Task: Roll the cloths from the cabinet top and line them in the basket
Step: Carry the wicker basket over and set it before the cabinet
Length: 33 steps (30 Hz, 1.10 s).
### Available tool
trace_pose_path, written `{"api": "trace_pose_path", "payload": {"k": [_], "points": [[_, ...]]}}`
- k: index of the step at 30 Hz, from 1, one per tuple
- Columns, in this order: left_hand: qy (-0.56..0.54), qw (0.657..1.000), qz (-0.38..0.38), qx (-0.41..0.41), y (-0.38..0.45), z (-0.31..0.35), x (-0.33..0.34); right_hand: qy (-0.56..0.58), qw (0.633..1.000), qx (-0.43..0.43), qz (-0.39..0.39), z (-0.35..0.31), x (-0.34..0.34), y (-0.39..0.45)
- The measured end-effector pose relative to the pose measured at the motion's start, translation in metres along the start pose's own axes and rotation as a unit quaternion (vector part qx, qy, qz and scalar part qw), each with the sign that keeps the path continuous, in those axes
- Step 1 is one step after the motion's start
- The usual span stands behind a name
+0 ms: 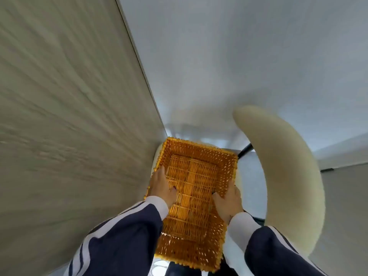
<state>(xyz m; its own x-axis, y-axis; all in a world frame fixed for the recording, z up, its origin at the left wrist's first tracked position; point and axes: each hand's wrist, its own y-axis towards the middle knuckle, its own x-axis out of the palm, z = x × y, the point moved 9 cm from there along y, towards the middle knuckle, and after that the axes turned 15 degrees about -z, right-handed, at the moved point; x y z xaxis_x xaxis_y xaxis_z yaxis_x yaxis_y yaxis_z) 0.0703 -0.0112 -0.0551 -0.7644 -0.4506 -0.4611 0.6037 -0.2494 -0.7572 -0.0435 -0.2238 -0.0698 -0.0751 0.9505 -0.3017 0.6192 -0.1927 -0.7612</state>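
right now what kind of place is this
Probably an indoor room in a home or office, though little shows. A beige panel, perhaps a cabinet side, meets a plain white wall; a cream curved chair back stands beside the empty wicker basket both hands hold.

My left hand (161, 184) on the wicker basket's (196, 253) left rim, my right hand (229, 200) on its right rim, cabinet panel (65, 108) left, chair backrest (288, 176) right.
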Motion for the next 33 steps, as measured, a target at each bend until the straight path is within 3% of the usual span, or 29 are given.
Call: {"api": "trace_pose_path", "payload": {"k": [5, 11, 15, 21, 33], "points": [[0.027, 0.998, 0.017, -0.048, 0.028, -0.043, -0.005, 0.023, 0.996, 0.086, 0.021, 0.031, 0.005, 0.015], [-0.111, 0.986, -0.014, -0.121, 0.043, -0.092, 0.014, 0.046, 0.980, 0.193, 0.014, 0.073, 0.011, 0.029], [-0.098, 0.986, -0.024, -0.136, 0.049, -0.115, 0.019, 0.075, 0.975, 0.207, -0.001, 0.079, 0.015, 0.023], [-0.039, 0.989, -0.038, -0.141, 0.035, -0.097, 0.005, 0.051, 0.973, 0.219, -0.052, 0.121, 0.025, 0.043], [-0.006, 0.992, -0.010, -0.126, -0.006, -0.069, -0.019, 0.049, 0.983, 0.168, -0.050, 0.060, -0.015, 0.004]]}}
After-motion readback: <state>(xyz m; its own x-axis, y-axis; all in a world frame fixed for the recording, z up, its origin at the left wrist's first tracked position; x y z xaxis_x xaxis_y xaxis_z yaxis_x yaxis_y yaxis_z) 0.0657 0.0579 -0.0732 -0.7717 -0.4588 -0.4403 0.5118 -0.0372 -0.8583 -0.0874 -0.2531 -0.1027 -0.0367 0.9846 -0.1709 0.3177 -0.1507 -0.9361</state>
